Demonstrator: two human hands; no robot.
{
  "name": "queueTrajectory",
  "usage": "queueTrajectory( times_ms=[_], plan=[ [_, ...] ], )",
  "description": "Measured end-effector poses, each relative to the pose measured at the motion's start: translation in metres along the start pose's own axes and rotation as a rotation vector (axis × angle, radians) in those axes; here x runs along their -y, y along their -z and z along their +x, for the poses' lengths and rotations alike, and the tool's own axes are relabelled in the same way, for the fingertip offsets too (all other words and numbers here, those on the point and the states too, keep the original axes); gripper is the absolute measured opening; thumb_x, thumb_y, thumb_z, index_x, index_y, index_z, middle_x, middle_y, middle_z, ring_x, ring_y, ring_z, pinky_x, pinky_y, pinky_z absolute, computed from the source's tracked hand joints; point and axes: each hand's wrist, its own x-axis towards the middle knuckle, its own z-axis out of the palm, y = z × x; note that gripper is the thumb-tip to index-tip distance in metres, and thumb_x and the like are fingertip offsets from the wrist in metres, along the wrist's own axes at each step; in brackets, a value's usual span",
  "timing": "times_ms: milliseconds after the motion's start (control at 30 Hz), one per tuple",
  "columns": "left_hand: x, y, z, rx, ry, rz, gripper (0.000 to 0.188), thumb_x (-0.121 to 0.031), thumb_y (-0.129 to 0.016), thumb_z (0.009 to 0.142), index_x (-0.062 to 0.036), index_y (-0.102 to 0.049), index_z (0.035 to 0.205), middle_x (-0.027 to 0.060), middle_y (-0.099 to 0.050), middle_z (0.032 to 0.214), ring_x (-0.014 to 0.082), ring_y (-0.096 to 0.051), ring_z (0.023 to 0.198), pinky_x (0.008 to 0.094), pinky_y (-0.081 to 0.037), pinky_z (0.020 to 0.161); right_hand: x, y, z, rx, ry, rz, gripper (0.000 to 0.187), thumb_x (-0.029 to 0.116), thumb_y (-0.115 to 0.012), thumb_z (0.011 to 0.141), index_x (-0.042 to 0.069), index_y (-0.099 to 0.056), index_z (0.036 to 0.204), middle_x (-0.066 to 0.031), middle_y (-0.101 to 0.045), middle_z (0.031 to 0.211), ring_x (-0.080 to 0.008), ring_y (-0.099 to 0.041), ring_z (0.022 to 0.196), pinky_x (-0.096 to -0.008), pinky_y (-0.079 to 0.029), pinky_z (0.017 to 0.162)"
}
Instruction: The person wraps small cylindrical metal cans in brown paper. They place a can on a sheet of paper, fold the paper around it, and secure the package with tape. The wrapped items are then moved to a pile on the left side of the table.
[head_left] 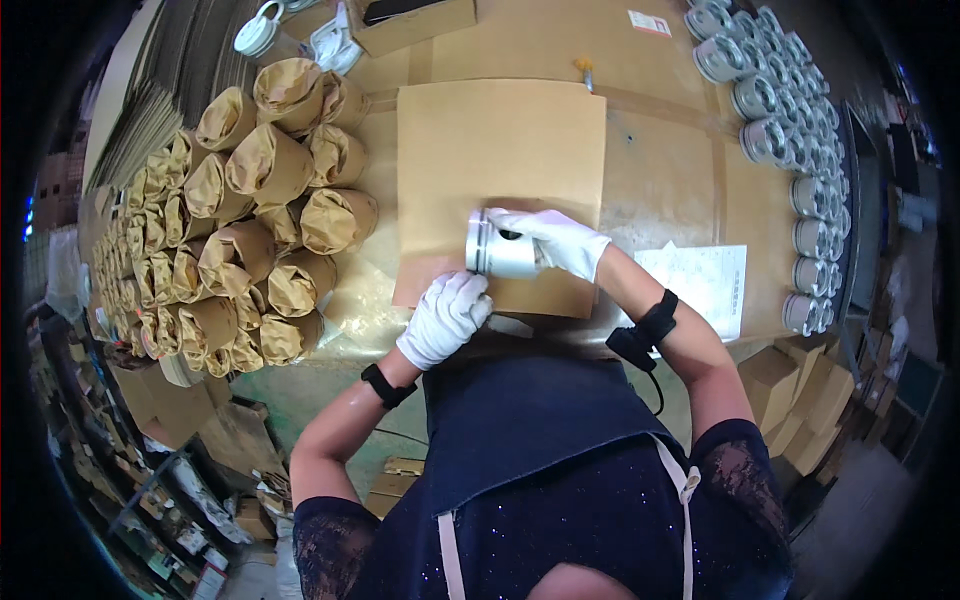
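Observation:
A silvery metal piston (503,250) with ring grooves at one end lies on its side over a sheet of brown paper (500,140). My right hand (565,243), in a white glove, grips the piston from the right, fingers over its top side. My left hand (447,316), also gloved in white, is closed at the paper's near left edge, its fingertips close beside the grooved end of the piston. Whatever those curled fingers hold, if anything, is hidden.
Many pistons wrapped in brown paper (270,165) crowd the table's left side. Bare pistons (765,140) stand in rows along the right edge. A printed white sheet (700,285) lies right of my hands. At the back are a white-lidded jar (262,36) and an open cardboard box (415,28).

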Motion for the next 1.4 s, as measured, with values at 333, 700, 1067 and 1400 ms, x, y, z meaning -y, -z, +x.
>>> queueTrajectory(
  times_ms=[333,700,1067,1400],
  plan=[
    [0.060,0.045,0.199,0.021,0.178,0.313,0.032,-0.024,-0.070,0.092,-0.0075,-0.066,0.119,0.0174,-0.075,0.106,0.0351,-0.073,0.088,0.0477,-0.058,0.082,0.077,-0.011,0.009,-0.727,1.076,-1.984,0.076,0.065,-0.086,0.067,0.011,-0.074,0.119,-0.0101,-0.070,0.084,-0.0348,-0.070,0.083,-0.0448,-0.052,0.074],
    [0.066,0.057,0.231,0.408,-0.116,0.214,0.080,-0.064,-0.081,0.075,-0.0019,-0.068,0.123,0.0209,-0.075,0.096,0.0392,-0.072,0.096,0.0460,-0.059,0.086,0.112,0.034,-0.008,-0.393,0.439,-1.850,0.091,0.066,-0.084,0.063,0.013,-0.066,0.134,-0.0166,-0.074,0.114,-0.0355,-0.071,0.109,-0.0501,-0.053,0.098],
    [0.147,-0.022,0.195,-0.172,-0.241,0.647,0.071,-0.031,-0.080,0.081,-0.0001,-0.059,0.141,0.0224,-0.059,0.142,0.0396,-0.053,0.136,0.0512,-0.047,0.113,0.058,0.056,0.049,-0.815,1.167,-1.317,0.097,0.048,-0.092,0.059,0.011,-0.056,0.141,-0.0159,-0.058,0.133,-0.0383,-0.056,0.128,-0.0514,-0.044,0.112],
    [0.049,-0.022,0.220,-0.196,0.850,-0.454,0.068,-0.036,-0.078,0.095,0.0001,-0.057,0.149,0.0192,-0.077,0.104,0.0241,-0.073,0.095,0.0346,-0.057,0.088,0.051,0.111,0.039,-0.649,1.203,-1.448,0.084,0.037,-0.090,0.067,0.010,-0.057,0.140,-0.0195,-0.064,0.130,-0.0409,-0.063,0.119,-0.0507,-0.052,0.101]
  ],
)
